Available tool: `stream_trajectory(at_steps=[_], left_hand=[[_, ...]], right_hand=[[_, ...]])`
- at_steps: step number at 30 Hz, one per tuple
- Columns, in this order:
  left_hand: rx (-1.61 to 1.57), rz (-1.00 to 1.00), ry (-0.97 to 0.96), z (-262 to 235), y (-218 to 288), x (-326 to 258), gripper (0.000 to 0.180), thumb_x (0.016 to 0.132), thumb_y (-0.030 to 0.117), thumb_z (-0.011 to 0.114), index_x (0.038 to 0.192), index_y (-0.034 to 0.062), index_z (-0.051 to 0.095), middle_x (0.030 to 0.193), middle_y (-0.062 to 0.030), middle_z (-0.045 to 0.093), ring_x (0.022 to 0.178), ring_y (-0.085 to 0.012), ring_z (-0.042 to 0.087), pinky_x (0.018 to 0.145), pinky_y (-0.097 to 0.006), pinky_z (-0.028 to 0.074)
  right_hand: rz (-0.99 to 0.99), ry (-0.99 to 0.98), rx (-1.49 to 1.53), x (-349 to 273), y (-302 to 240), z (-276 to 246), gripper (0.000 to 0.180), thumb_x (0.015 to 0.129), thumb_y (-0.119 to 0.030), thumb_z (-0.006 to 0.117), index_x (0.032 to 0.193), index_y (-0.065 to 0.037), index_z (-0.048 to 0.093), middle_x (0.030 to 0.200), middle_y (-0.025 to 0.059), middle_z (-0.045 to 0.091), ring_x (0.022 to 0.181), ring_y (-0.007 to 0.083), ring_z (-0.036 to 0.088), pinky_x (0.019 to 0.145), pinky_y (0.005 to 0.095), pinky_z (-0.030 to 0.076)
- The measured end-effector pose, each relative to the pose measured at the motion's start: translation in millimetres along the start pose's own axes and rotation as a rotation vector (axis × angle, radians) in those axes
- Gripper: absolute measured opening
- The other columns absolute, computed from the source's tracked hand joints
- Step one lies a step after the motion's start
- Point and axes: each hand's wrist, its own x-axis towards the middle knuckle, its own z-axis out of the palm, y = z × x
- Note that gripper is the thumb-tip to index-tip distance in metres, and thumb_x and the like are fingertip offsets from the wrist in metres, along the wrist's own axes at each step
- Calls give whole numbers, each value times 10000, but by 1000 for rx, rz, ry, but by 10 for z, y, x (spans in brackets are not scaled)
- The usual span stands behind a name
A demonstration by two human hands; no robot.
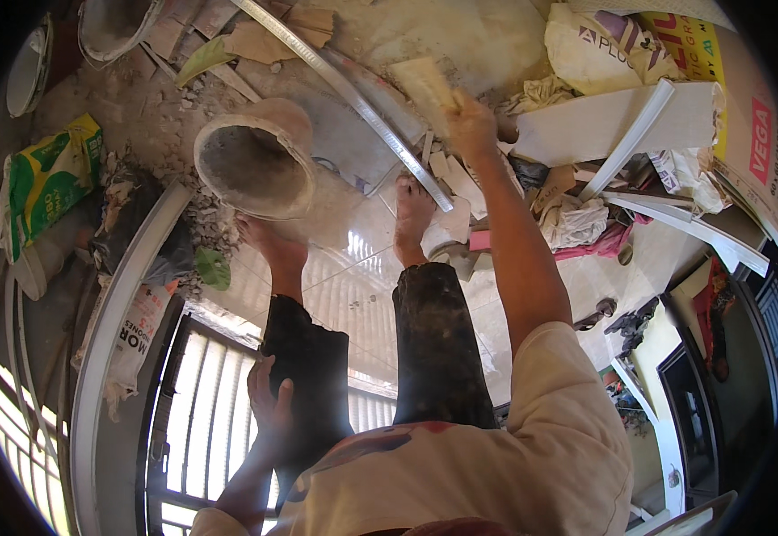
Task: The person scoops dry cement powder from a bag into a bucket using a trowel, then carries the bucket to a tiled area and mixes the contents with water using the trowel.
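Note:
My right hand (471, 125) reaches far forward over the debris, its fingers closed on the end of a flat tan piece (422, 84). Whether that piece is wood, board or tile I cannot tell. By my left leg hangs my left hand (270, 393), empty, with fingers apart beside the dark trousers (304, 366). A dusty bucket (255, 165) lies tipped by my left foot, its mouth toward me. Between bucket and right hand a long metal strip (353, 98) slants across the floor, ending near my right foot.
Rubble (214, 210) and broken pieces cover the floor's left side, with a green-yellow bag (54, 183) there. More buckets (116, 27) stand at the far left. To the right lie a white board (617, 121), crumpled wrappings (576, 223) and a large carton (760, 134). White trim (130, 330) leans at left.

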Motion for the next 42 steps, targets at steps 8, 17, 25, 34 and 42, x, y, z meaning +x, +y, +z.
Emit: stream_trajectory(at_steps=[8,17,25,34,42], left_hand=[[1,55,21,-53,-129,30,724,1012,556,509,1449,-22,508,1442,-321,478,1371,-472,436,1140,-570,348],[-27,43,20,-118,-166,-3,736,1011,559,504,1443,-37,508,1440,-320,480,1360,-472,444,1138,-563,351],[-18,29,-5,-114,-258,-10,710,1018,532,503,1455,-28,500,1461,-320,473,1390,-490,412,1148,-594,330],[-43,22,-6,-41,-328,-42,710,1019,528,501,1464,-25,491,1460,-308,480,1410,-477,396,1158,-583,324],[-55,16,-16,-77,-355,-6,706,1014,523,512,1468,-17,490,1464,-301,475,1407,-469,401,1160,-578,322]], right_hand=[[-91,161,-103,192,27,170,320,916,-226,658,1194,-74,697,895,204,734,795,413,710,720,506,572],[-111,35,-120,-498,370,-428,372,891,-163,710,1216,3,641,934,239,718,882,455,691,796,501,559],[-208,-28,-108,92,109,76,337,871,-117,684,1207,-139,689,912,207,725,847,415,706,774,514,566],[-207,-54,-122,241,187,159,398,887,-237,720,1231,-43,669,997,239,733,941,429,704,858,509,558],[-63,-235,-95,406,183,163,444,900,-299,710,1277,-70,667,1048,245,728,1003,432,695,886,494,552]])
